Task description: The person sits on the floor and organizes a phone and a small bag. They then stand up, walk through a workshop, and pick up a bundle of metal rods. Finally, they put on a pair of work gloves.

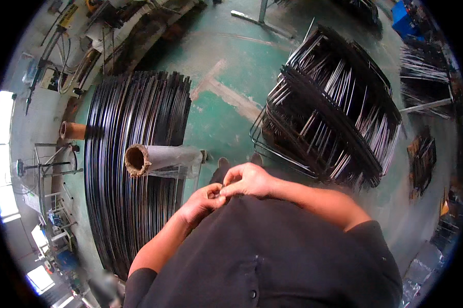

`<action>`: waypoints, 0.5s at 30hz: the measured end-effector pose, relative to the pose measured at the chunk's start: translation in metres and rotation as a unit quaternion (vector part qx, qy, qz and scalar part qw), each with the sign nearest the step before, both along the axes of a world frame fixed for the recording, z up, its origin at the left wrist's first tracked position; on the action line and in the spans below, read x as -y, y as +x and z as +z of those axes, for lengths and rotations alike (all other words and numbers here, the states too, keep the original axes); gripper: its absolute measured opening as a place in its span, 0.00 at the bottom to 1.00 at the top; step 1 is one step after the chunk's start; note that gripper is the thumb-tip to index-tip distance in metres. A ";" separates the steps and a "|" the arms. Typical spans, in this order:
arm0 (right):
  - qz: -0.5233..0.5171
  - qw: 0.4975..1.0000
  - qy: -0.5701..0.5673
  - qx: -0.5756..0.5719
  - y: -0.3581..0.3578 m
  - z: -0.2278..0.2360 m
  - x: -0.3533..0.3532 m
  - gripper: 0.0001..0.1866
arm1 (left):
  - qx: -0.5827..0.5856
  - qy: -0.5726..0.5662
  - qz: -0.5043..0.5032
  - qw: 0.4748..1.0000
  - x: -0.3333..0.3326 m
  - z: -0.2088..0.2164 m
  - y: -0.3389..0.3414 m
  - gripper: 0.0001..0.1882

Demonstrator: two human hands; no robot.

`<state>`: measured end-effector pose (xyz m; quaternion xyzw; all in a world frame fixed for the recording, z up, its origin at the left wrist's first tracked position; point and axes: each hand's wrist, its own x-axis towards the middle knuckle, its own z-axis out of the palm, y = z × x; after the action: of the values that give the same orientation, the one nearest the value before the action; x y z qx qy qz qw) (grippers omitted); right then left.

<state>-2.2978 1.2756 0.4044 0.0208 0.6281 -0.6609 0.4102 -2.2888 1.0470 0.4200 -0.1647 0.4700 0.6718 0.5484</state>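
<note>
My left hand and my right hand meet in front of my body, at the front of my dark shirt. Both have thumb and fingers pinched together, and the fingertips touch or nearly touch each other. Whatever is between them is too small or too hidden to make out. Just left of my hands, a roll of clear plastic film on a cardboard core lies across a large stack of long dark metal bars. Neither hand touches the roll.
To the right, bent metal tube frames are piled high on the green floor. A brown cardboard tube sits by the bars' left side. Further right are more metal pieces. A blue bin stands at far right.
</note>
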 end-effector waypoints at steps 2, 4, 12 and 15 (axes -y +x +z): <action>-0.013 1.000 -0.005 0.026 -0.012 0.002 -0.005 0.12 | 0.033 0.032 0.055 0.997 0.006 -0.006 -0.006 0.16; -0.033 0.999 0.007 0.039 -0.019 0.004 -0.001 0.11 | 0.014 0.040 0.064 0.997 0.006 -0.006 -0.014 0.15; -0.102 0.993 -0.021 0.048 -0.027 -0.023 0.000 0.25 | -0.010 0.015 0.168 0.986 0.010 -0.013 -0.020 0.16; -0.077 0.995 0.038 -0.048 -0.031 -0.029 0.001 0.21 | 0.018 0.042 0.201 0.979 0.004 -0.007 -0.024 0.18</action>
<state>-2.3287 1.2747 0.3751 0.0532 0.6678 -0.6668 0.3264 -2.3129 1.0433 0.4127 -0.2443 0.3886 0.7845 0.4169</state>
